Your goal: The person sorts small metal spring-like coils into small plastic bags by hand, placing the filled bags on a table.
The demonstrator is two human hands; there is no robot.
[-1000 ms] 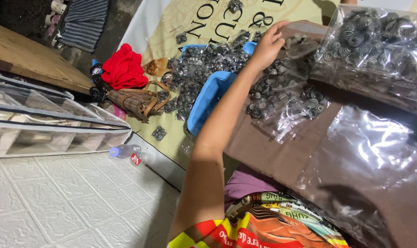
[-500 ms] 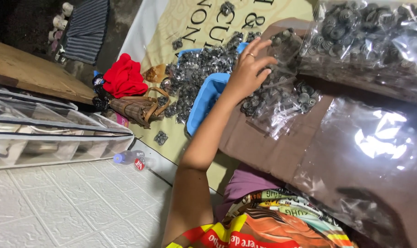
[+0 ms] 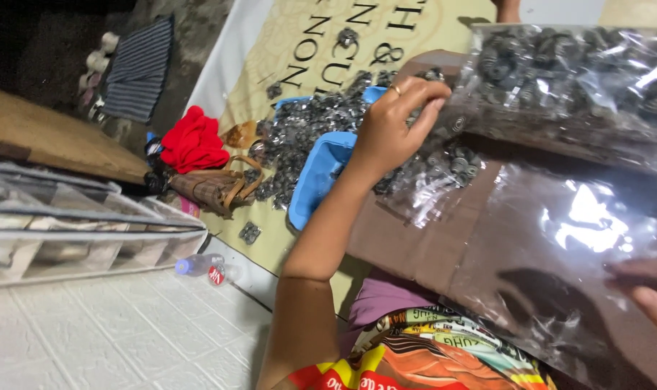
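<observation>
Left hand was out over the middle of the scene, fingers curled and pinched, ring on one finger. It looked closed on a few small metal parts, though exactly what it gripped couldn't be told. Right hand showed only at the near right edge, fingers resting on a clear bag; whether it was gripping couldn't be told.

Progress, as a judgement: roughly midway. One filled bag of parts lay at far right, looking done. A smaller plastic bag under the left hand held some parts. A big loose pile sat left of the hand, spilling over a blue tray, so plenty seemed left. The near bag looked mostly empty.

Parts were dark grey, round, ring-like, shiny, many alike. They lay on brown cardboard and a beige mat. Red cloth and a bottle sat further left.
</observation>
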